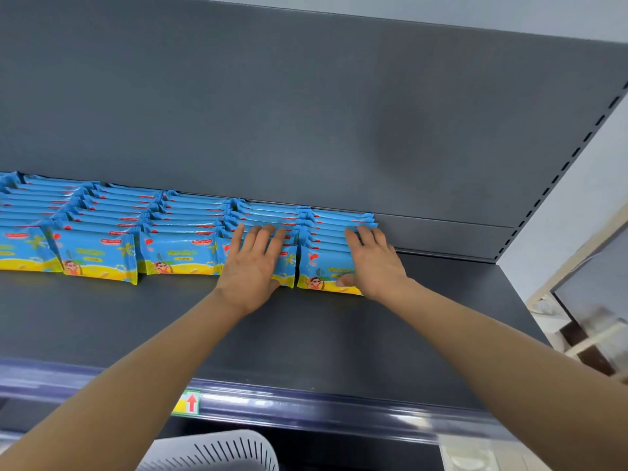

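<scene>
Five rows of blue packs stand on a dark shelf (306, 334), against the back panel (306, 113). In each row the packs stand upright, one behind the other.

The left hand (253, 263) lies on the fourth row (268, 212), near the centre of the view. Its fingers are straight and a little spread, and they rest over the tops of the packs. Its thumb touches the low front edge of the first pack.

The right hand (372, 263) lies on the end row (319, 270), just beside the fourth row at its 3 o'clock. Its fingers are also straight and rest on the tops, and its thumb presses flat on the face of the front pack. Neither hand is curled around a pack.

The other rows (176, 229) continue toward 9 o'clock, touching side by side. At 6 o'clock from the hands the rail (306, 407) carries a yellow tag (187, 402) with a red arrow, and a white basket (221, 450) shows below it.
</scene>
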Motion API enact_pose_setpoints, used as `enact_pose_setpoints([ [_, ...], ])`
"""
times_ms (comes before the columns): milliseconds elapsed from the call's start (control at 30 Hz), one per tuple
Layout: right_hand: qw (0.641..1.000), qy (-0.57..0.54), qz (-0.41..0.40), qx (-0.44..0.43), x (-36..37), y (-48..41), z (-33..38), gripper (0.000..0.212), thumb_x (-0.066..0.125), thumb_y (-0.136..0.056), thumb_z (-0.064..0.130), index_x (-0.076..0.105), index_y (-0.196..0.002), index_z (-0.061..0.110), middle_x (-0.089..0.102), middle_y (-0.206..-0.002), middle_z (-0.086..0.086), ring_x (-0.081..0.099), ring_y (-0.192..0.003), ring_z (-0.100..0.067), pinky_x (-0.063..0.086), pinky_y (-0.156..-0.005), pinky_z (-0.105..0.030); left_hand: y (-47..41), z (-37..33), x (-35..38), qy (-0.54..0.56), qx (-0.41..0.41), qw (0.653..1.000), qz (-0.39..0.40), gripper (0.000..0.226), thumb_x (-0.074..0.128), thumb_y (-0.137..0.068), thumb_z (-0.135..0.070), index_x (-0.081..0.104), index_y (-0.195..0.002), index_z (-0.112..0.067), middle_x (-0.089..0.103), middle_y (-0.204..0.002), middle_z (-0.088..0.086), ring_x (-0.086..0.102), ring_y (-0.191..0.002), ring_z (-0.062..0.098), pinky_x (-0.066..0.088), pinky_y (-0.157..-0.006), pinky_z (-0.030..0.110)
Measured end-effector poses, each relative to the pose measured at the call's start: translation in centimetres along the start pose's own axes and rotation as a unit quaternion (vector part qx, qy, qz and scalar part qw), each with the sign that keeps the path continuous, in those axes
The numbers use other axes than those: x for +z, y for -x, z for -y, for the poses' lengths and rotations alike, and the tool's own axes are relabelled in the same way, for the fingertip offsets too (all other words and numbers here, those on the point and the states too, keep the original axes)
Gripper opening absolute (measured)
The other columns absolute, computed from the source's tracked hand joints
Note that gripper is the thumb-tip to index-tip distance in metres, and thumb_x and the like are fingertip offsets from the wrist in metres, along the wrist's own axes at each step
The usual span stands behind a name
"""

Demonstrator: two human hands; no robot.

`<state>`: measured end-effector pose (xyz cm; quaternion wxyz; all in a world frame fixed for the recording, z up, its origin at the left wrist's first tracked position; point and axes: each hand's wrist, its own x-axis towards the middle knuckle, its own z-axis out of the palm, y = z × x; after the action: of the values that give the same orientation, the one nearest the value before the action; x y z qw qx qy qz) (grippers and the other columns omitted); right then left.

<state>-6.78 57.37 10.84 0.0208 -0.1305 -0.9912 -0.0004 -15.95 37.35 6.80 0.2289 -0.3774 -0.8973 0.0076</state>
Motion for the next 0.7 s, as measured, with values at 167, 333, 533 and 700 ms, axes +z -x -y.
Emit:
enact_pose_setpoints([
  [167, 1.0, 0.005, -0.008, 0.003, 0.1, 1.0, -0.4, 0.099, 0.071, -0.077, 0.045, 0.01, -0.148, 0.015, 0.012, -0.154, -0.007, 0.01, -0.143, -0.03, 0.022, -0.115, -0.042, -0.8, -2.5, -0.1, 0.019, 0.052, 0.997, -0.047, 0.097, 0.084, -0.054, -0.048, 0.047, -0.134, -0.006, 0.054, -0.126, 0.011, 0.051, -0.12, 0.03, 0.026, -0.109, 0.05],
  [333, 0.999, -0.021, -0.019, 0.031, 0.1, 2.3, -1.8, 0.093, 0.07, -0.08, 0.041, 0.013, -0.148, 0.013, 0.02, -0.151, -0.007, 0.018, -0.141, -0.026, 0.027, -0.112, -0.039, -1.8, -4.1, 0.0, 0.009, 0.091, 0.995, -0.037, 0.089, 0.08, -0.061, -0.049, 0.048, -0.133, -0.009, 0.054, -0.128, 0.01, 0.05, -0.121, 0.028, 0.022, -0.111, 0.047],
  [533, 0.995, -0.058, -0.059, 0.05, -0.1, 3.8, -3.4, 0.078, 0.065, -0.082, 0.044, 0.028, -0.142, 0.012, 0.035, -0.146, -0.004, 0.029, -0.137, -0.023, 0.032, -0.108, -0.037, -2.0, -4.8, 0.4, -0.014, 0.083, 0.996, -0.026, 0.081, 0.079, -0.067, -0.038, 0.044, -0.134, -0.007, 0.052, -0.13, 0.012, 0.05, -0.12, 0.028, 0.024, -0.112, 0.045],
  [700, 0.992, -0.059, -0.088, 0.069, -0.4, 5.1, -4.3, 0.069, 0.061, -0.087, 0.039, 0.031, -0.142, 0.009, 0.037, -0.146, -0.007, 0.03, -0.137, -0.024, 0.03, -0.108, -0.035, -1.4, -5.4, -0.8, 0.009, 0.054, 0.998, -0.019, 0.087, 0.075, -0.069, -0.045, 0.039, -0.138, -0.006, 0.048, -0.133, 0.012, 0.045, -0.125, 0.031, 0.02, -0.113, 0.048],
])
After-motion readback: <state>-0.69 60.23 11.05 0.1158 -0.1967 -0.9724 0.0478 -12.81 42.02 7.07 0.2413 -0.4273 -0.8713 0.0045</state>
